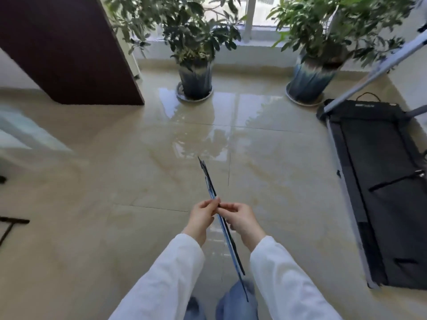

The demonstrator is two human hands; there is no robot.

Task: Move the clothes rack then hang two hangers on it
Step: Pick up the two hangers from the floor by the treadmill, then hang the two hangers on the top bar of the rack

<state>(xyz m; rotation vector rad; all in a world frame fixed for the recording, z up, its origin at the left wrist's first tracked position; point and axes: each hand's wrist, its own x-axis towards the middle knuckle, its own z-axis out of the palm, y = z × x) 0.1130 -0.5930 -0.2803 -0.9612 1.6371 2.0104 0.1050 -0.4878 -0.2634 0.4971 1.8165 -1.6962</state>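
Two thin hangers point(210, 184), one blue and one black, are held edge-on in front of me, pressed flat against each other and pointing away over the floor. My left hand point(203, 214) pinches them from the left near their middle. My right hand point(240, 215) grips them from the right at the same spot. Both arms wear white sleeves. A black foot of what may be the clothes rack point(10, 224) shows at the left edge; the rest of it is out of view.
Two potted plants point(196, 77) point(309, 82) stand by the window at the back. A dark door point(69, 49) is at the left. A black treadmill point(379, 192) lies along the right. Glossy beige tiles point(115, 172) lie between them.
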